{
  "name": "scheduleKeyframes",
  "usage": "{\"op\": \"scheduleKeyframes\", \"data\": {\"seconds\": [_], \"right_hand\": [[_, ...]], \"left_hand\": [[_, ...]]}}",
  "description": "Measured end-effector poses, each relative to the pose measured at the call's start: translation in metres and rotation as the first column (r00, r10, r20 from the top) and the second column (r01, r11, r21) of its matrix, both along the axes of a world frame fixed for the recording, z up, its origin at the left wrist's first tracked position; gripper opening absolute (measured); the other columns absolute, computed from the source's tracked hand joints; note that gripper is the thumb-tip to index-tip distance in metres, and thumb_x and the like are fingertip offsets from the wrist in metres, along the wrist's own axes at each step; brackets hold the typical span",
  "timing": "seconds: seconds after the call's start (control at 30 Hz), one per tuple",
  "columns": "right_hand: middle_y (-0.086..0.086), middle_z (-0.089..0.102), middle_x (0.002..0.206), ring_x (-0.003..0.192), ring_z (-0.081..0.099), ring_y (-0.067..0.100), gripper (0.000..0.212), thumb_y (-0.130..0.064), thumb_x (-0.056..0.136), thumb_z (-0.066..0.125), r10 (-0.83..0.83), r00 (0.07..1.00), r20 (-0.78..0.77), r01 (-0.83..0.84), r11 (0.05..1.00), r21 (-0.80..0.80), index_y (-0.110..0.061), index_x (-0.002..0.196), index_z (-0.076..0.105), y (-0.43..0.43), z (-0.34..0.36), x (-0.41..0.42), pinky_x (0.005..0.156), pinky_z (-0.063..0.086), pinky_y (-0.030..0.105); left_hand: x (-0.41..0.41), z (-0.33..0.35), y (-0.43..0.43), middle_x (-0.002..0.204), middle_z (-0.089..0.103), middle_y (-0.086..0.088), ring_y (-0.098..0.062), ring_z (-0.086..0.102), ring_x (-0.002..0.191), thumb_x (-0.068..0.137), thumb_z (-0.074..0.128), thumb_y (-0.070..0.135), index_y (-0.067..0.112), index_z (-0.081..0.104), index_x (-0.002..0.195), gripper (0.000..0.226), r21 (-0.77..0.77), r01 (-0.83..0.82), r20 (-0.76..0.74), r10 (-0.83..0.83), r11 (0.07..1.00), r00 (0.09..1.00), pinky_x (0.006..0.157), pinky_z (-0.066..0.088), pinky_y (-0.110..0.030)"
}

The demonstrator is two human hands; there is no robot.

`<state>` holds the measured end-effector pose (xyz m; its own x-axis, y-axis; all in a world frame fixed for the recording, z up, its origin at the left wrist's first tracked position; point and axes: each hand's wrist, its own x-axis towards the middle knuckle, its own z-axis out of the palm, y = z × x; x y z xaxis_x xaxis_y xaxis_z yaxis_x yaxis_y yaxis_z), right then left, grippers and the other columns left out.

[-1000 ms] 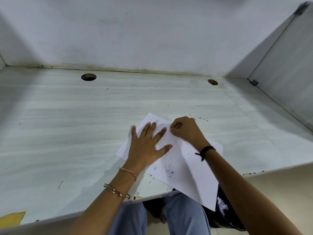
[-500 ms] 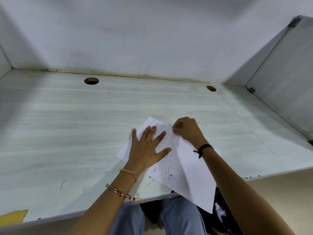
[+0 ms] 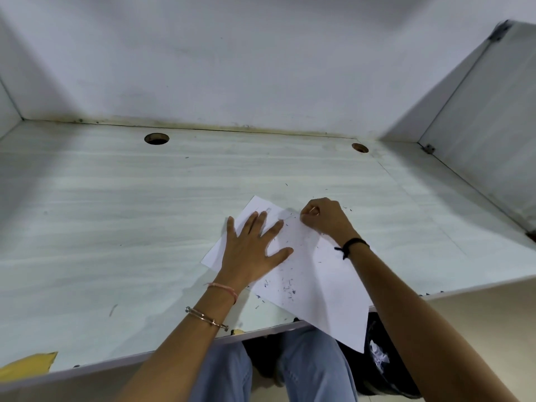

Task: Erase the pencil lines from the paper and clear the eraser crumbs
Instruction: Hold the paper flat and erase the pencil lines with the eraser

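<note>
A white sheet of paper [image 3: 319, 274] lies slanted on the pale desk [image 3: 116, 227], its near corner hanging over the front edge. My left hand [image 3: 252, 250] lies flat on the sheet's left part with fingers spread, pressing it down. My right hand [image 3: 324, 217] is curled at the sheet's far edge, fingertips pinched down on the paper; the eraser itself is hidden inside the fingers. Dark eraser crumbs [image 3: 287, 288] are scattered on the lower part of the sheet, and a few more crumbs [image 3: 346, 208] lie on the desk beyond my right hand.
Two round cable holes, a left hole [image 3: 156, 138] and a right hole [image 3: 360, 147], sit near the back wall. A side panel [image 3: 493, 140] closes the desk on the right. A yellow scrap [image 3: 29, 365] lies at the front left edge. My knees are under the desk.
My right hand has slid a little toward the far right edge of the sheet. The left hand has stayed flat on the paper. The camera has tilted slightly.
</note>
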<state>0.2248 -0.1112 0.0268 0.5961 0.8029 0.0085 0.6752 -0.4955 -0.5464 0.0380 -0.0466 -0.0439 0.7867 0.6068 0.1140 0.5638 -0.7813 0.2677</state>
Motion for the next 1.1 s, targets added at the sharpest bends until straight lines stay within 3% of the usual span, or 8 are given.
{"op": "scheduleKeyframes", "data": {"seconds": [0.17,0.3,0.47,0.73,0.8,0.9,1.03,1.1], "right_hand": [[0.001,0.067,0.088,0.074,0.058,0.009,0.004,-0.014,0.084,0.066,0.143,0.989,0.021,-0.143,0.990,-0.014,-0.013,0.085,0.070,0.001,-0.004,-0.016,0.057,0.039,0.009],[0.006,0.069,0.093,0.082,0.064,0.021,0.009,-0.013,0.084,0.062,-0.024,0.999,0.038,0.023,1.000,0.014,-0.010,0.088,0.070,-0.005,-0.003,0.004,0.062,0.045,0.023],[0.002,0.068,0.089,0.071,0.060,0.013,0.007,-0.016,0.085,0.065,0.107,0.994,0.014,-0.107,0.992,0.063,-0.012,0.089,0.069,-0.004,-0.006,-0.009,0.055,0.041,0.016],[0.005,0.068,0.087,0.065,0.057,0.014,0.006,-0.014,0.087,0.063,-0.056,0.998,0.031,0.051,0.988,0.146,-0.010,0.088,0.066,-0.006,0.007,-0.003,0.058,0.046,0.024],[0.006,0.066,0.086,0.064,0.063,0.014,0.006,-0.008,0.087,0.062,-0.007,0.985,-0.170,0.053,0.962,0.268,-0.004,0.090,0.066,-0.012,0.013,-0.025,0.064,0.056,0.029],[0.006,0.064,0.084,0.061,0.064,0.010,0.013,0.005,0.083,0.061,0.170,0.944,-0.284,-0.098,0.964,0.248,-0.004,0.090,0.067,-0.024,0.003,-0.066,0.062,0.055,0.020],[-0.002,0.063,0.082,0.076,0.057,0.015,0.013,-0.002,0.081,0.065,0.187,0.964,-0.188,-0.160,0.975,0.152,-0.006,0.092,0.070,-0.028,-0.018,-0.086,0.078,0.048,0.028],[0.000,0.064,0.083,0.074,0.055,0.013,0.010,-0.004,0.082,0.066,0.153,0.969,-0.195,-0.118,0.977,0.178,-0.006,0.091,0.070,-0.027,-0.018,-0.083,0.079,0.047,0.027]], "left_hand": [[0.001,-0.001,0.001,0.164,0.003,0.002,-0.016,0.000,0.151,0.075,-0.003,0.081,0.044,0.013,0.153,0.088,0.013,0.001,0.015,-0.001,1.000,1.000,0.114,-0.009,-0.062],[-0.001,0.002,0.000,0.164,0.000,0.004,-0.014,-0.004,0.150,0.086,0.014,0.079,0.044,0.011,0.153,0.075,-0.015,0.007,-0.024,-0.007,1.000,1.000,0.115,-0.010,-0.060],[0.003,-0.002,0.001,0.164,0.001,0.003,-0.015,-0.001,0.150,0.074,-0.005,0.081,0.045,0.011,0.152,0.087,0.030,-0.005,-0.025,0.006,1.000,1.000,0.114,-0.007,-0.061],[0.000,0.004,0.000,0.163,0.013,0.002,-0.015,0.009,0.150,0.086,-0.009,0.060,0.037,0.016,0.154,0.076,0.021,-0.005,0.025,0.004,1.000,1.000,0.115,0.001,-0.060],[-0.005,0.011,0.001,0.156,0.033,-0.006,-0.023,0.036,0.142,0.100,0.026,0.038,0.017,0.031,0.151,0.056,0.020,0.005,0.074,-0.007,1.000,0.997,0.107,0.025,-0.068],[-0.003,0.001,0.008,0.131,0.060,-0.018,-0.032,0.065,0.107,0.073,0.080,0.002,-0.004,0.059,0.123,0.054,-0.106,-0.011,0.308,0.043,0.994,0.951,0.087,0.048,-0.065],[-0.018,0.027,0.004,0.121,0.064,-0.003,-0.023,0.056,0.110,0.102,0.036,0.028,0.015,0.059,0.118,0.031,-0.518,0.082,0.537,0.249,0.851,0.806,0.104,0.035,-0.039],[-0.032,0.022,0.003,0.112,0.065,0.002,-0.014,0.057,0.101,0.096,0.031,0.028,0.013,0.063,0.110,0.038,-0.404,0.099,0.531,0.145,0.909,0.835,0.107,0.030,-0.045]]}}
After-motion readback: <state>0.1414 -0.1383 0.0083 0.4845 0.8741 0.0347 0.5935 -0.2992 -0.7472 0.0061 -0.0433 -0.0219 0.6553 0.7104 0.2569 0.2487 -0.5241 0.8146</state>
